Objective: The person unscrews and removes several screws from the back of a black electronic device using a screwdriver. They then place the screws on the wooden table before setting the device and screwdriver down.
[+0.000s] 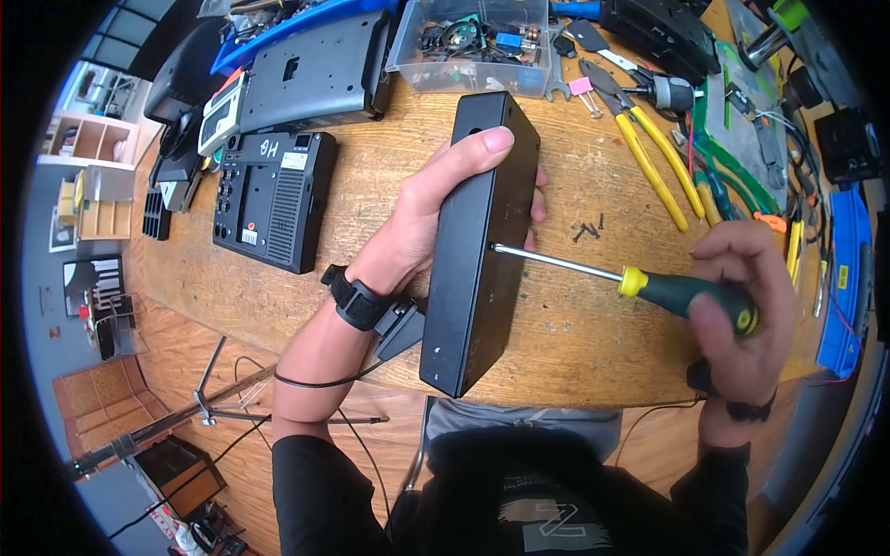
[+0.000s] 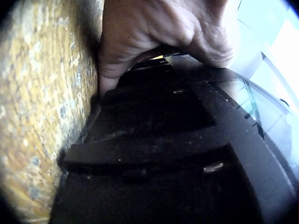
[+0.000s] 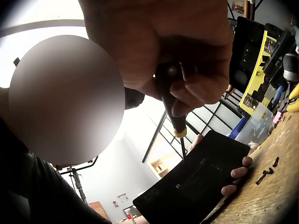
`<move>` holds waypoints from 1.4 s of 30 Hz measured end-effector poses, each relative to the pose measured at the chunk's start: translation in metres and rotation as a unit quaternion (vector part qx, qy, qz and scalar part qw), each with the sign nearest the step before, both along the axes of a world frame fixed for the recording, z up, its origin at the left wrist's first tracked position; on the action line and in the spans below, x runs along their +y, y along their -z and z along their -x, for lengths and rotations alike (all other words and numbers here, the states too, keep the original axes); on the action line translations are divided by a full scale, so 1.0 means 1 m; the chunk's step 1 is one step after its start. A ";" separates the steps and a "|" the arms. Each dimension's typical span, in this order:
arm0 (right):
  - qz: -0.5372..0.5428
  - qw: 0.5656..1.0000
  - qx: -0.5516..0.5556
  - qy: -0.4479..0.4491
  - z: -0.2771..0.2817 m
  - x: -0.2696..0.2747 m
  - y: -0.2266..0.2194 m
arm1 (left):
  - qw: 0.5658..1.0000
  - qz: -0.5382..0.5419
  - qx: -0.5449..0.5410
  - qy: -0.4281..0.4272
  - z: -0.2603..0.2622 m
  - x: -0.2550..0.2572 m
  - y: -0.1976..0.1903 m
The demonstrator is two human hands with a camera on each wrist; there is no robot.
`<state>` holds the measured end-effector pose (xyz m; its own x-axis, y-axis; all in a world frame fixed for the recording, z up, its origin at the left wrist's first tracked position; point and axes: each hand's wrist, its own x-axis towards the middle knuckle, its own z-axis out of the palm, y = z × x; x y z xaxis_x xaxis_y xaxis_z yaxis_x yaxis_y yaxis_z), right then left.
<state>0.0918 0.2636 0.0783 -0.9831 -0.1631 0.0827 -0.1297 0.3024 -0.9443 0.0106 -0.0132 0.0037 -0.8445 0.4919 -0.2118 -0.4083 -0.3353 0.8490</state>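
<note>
A black rectangular box (image 1: 457, 269) stands on its narrow edge above the wooden table. My left hand (image 1: 436, 190) grips it near the far end, thumb over the upper face and fingers round the other side. In the left wrist view, that hand (image 2: 163, 32) clasps the dark casing close beside the tabletop. A screwdriver (image 1: 691, 298) with a green and yellow handle points left, its tip at a hole in the box's side. The fingers of my right hand (image 1: 762, 301) curl round its handle, seen also in the right wrist view (image 3: 187, 51).
Several small dark screws (image 1: 589, 230) lie right of the box. Beyond them are yellow-handled pliers (image 1: 654, 162) and a clear bin (image 1: 464, 79) of parts. At left sit a black device (image 1: 273, 199) with a vented back and a larger black casing (image 1: 311, 74). Cables hang below the table.
</note>
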 end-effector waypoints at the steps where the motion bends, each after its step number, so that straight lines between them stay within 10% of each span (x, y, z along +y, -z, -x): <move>1: 0.016 1.000 0.018 0.011 0.001 -0.004 0.001 | 1.000 -0.004 0.002 0.000 0.000 0.000 0.001; 21: -0.042 0.988 -0.030 -0.144 0.010 0.024 -0.004 | 0.999 -0.026 -0.014 -0.030 -0.002 0.003 -0.002; 42: -0.152 0.984 0.084 -0.048 0.014 -0.011 -0.010 | 1.000 -0.001 -0.010 -0.017 -0.001 0.000 -0.004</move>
<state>0.0782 0.2530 0.0882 -0.9387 -0.2962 0.1763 -0.3180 0.5468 -0.7745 0.0118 -0.0134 0.0077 -0.8557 0.4642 -0.2286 -0.4145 -0.3506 0.8398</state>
